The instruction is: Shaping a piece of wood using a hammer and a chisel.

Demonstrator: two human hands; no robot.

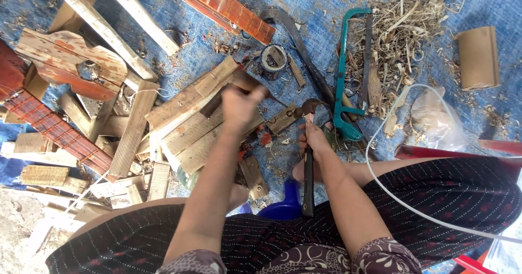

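My left hand is closed around a small dark wooden piece, held above a stack of weathered planks. My right hand grips a claw hammer by its black handle, just below the head. The hammer head points away from me, next to a short wood block. Both forearms reach out over my lap, which is covered in dark patterned cloth.
A teal hacksaw, a curved dark blade, a tape roll, wood shavings, a plastic bag and a white cable lie right. Guitar-shaped wood, a fretted neck and scrap planks crowd the left on blue tarp.
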